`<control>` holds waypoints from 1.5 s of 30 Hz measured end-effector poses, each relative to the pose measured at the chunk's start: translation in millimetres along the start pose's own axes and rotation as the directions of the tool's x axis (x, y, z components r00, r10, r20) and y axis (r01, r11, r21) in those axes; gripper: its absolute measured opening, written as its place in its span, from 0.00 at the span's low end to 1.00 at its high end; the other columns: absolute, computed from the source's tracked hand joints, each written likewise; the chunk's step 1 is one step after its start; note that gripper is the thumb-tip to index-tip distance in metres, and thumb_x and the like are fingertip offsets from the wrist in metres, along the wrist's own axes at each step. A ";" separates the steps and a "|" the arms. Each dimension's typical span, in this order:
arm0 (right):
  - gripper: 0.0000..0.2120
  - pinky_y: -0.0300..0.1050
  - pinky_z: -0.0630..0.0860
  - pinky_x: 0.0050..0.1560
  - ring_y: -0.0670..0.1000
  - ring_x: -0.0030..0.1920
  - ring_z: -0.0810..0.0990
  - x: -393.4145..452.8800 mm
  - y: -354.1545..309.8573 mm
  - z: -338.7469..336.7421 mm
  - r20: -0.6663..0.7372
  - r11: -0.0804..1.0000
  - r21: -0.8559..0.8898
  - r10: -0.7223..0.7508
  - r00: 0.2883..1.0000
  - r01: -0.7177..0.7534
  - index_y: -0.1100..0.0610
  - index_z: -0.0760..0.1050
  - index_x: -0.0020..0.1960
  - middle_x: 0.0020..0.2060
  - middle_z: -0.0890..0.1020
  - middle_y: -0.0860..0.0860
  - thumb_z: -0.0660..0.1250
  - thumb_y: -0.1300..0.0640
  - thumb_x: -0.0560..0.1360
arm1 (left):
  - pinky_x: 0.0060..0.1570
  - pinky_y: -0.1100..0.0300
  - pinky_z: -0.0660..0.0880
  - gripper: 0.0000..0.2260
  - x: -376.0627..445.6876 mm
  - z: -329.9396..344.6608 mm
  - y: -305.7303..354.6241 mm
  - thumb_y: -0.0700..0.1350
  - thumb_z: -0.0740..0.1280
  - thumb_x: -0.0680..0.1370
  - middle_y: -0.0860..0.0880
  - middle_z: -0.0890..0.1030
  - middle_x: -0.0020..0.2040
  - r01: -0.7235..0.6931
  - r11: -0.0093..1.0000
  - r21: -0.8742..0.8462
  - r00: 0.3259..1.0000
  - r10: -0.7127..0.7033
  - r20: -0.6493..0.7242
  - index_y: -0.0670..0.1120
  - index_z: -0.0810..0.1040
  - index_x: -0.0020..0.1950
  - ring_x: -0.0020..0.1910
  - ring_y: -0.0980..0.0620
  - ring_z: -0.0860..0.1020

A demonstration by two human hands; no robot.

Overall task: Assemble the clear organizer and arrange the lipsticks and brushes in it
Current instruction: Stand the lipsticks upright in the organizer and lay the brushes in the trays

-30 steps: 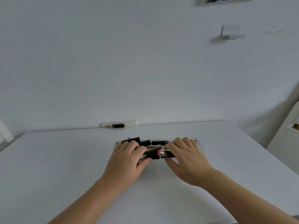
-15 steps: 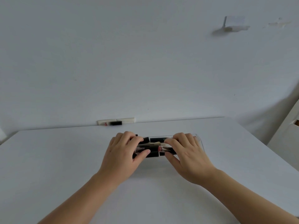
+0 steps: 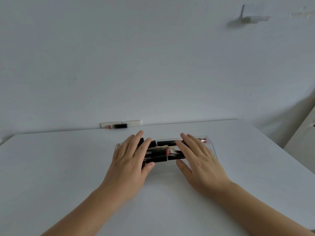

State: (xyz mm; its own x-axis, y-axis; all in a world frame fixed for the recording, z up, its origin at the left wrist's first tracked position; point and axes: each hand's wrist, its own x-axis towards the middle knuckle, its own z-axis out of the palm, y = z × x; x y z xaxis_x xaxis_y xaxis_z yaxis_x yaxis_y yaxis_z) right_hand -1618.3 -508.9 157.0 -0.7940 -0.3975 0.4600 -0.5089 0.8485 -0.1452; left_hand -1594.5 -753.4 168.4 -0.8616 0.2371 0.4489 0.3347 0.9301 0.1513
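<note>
I am seeing the left hand (image 3: 130,157) and the right hand (image 3: 198,155) lying flat, fingers straight and spread, over the clear rectangular plastic organizer (image 3: 212,147) at the middle of the white table (image 3: 51,167). Black lipstick tubes (image 3: 157,155) are lying inside it.

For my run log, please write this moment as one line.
left hand: open, over organizer | right hand: open, over organizer | lipsticks: lying inside | one lipstick: at table's far edge
</note>
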 end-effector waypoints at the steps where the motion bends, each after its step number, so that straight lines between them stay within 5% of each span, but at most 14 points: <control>1: 0.28 0.46 0.53 0.78 0.53 0.79 0.59 -0.6 -0.5 0.6 -0.005 1.000 -0.007 0.002 1.000 -0.003 0.55 0.65 0.78 0.79 0.64 0.52 0.52 0.44 0.82 | 0.76 0.46 0.54 0.27 -1.9 1.8 -0.9 0.56 0.61 0.81 0.49 0.58 0.81 0.004 1.000 0.002 1.000 -0.004 0.016 0.50 0.62 0.79 0.79 0.46 0.58; 8: 0.28 0.45 0.51 0.79 0.49 0.80 0.56 -2.7 0.2 0.0 0.002 0.999 0.043 0.012 1.000 -0.012 0.52 0.63 0.79 0.79 0.63 0.49 0.51 0.42 0.82 | 0.75 0.58 0.39 0.29 -1.1 4.0 -3.8 0.57 0.57 0.82 0.53 0.49 0.83 0.054 0.995 -0.082 0.998 -0.052 0.025 0.52 0.55 0.82 0.82 0.52 0.47; 17: 0.21 0.49 0.58 0.77 0.53 0.74 0.68 25.7 3.6 -26.4 -0.140 0.996 0.092 0.001 0.990 0.012 0.56 0.74 0.69 0.71 0.75 0.52 0.59 0.45 0.82 | 0.77 0.55 0.49 0.34 -7.1 -10.5 -6.0 0.66 0.56 0.79 0.52 0.53 0.83 0.058 0.989 -0.139 0.998 -0.060 -0.011 0.52 0.59 0.81 0.80 0.51 0.51; 20: 0.16 0.42 0.69 0.62 0.45 0.63 0.72 54.3 4.7 -40.4 -0.140 0.989 0.145 0.022 0.990 -0.002 0.52 0.77 0.64 0.64 0.79 0.46 0.62 0.46 0.81 | 0.76 0.50 0.59 0.31 1.4 -22.7 -20.0 0.66 0.55 0.80 0.52 0.58 0.81 0.073 0.976 -0.207 0.993 -0.090 -0.074 0.52 0.62 0.79 0.79 0.52 0.56; 23: 0.12 0.41 0.70 0.49 0.37 0.46 0.74 89.5 4.9 -48.0 -0.010 0.974 0.220 0.057 0.998 -0.053 0.46 0.79 0.59 0.55 0.79 0.39 0.65 0.45 0.79 | 0.75 0.50 0.59 0.26 27.2 -35.2 -52.5 0.63 0.55 0.82 0.50 0.66 0.78 0.168 0.949 -0.269 0.969 -0.209 -0.133 0.50 0.68 0.76 0.77 0.51 0.61; 26: 0.08 0.43 0.76 0.53 0.40 0.50 0.79 130.4 3.7 -49.6 0.227 0.955 0.277 0.041 0.973 -0.104 0.44 0.79 0.56 0.50 0.81 0.39 0.69 0.45 0.77 | 0.71 0.51 0.64 0.22 62.5 -37.4 -95.5 0.57 0.58 0.83 0.49 0.72 0.74 0.256 0.940 -0.224 0.961 -0.274 -0.049 0.48 0.71 0.74 0.71 0.49 0.70; 33: 0.19 0.38 0.71 0.44 0.42 0.48 0.81 197.9 -14.0 -10.1 0.686 0.988 0.154 -0.107 0.720 0.001 0.43 0.79 0.57 0.49 0.83 0.41 0.71 0.35 0.71 | 0.70 0.53 0.65 0.20 112.9 3.8 -156.0 0.50 0.60 0.84 0.50 0.72 0.74 0.234 0.972 -0.012 0.952 -0.227 0.204 0.49 0.69 0.76 0.71 0.49 0.70; 37: 0.25 0.42 0.73 0.47 0.46 0.51 0.82 216.8 -26.7 19.1 0.766 0.992 0.079 -0.123 0.632 0.098 0.43 0.78 0.58 0.51 0.84 0.46 0.68 0.29 0.69 | 0.67 0.55 0.65 0.19 121.2 26.4 -168.4 0.51 0.61 0.83 0.51 0.74 0.70 0.225 0.974 0.011 0.957 -0.223 0.184 0.50 0.71 0.74 0.67 0.49 0.70; 40: 0.27 0.43 0.74 0.48 0.44 0.49 0.80 224.1 -34.3 33.3 0.788 0.989 0.063 -0.130 0.601 0.132 0.43 0.74 0.60 0.48 0.80 0.40 0.67 0.28 0.68 | 0.64 0.55 0.66 0.17 122.6 37.3 -173.0 0.51 0.63 0.81 0.52 0.75 0.64 0.204 0.979 0.027 0.971 -0.206 0.125 0.50 0.74 0.69 0.64 0.49 0.70; 45: 0.22 0.40 0.65 0.37 0.37 0.42 0.70 226.0 -40.6 46.3 0.791 0.977 0.044 -0.160 0.590 0.206 0.47 0.72 0.62 0.42 0.71 0.37 0.67 0.36 0.74 | 0.62 0.54 0.68 0.14 120.2 47.7 -174.8 0.51 0.66 0.80 0.51 0.74 0.60 0.161 0.984 0.076 0.986 -0.164 0.037 0.49 0.76 0.64 0.60 0.47 0.71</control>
State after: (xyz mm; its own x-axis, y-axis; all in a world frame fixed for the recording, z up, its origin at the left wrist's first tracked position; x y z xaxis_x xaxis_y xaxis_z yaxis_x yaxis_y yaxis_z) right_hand -1792.5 -649.4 226.3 -0.6501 -0.6471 -0.3982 -0.6761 0.7319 -0.0856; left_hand -1774.8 -874.1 153.9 -0.9183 0.0912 0.3853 0.1615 0.9747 0.1544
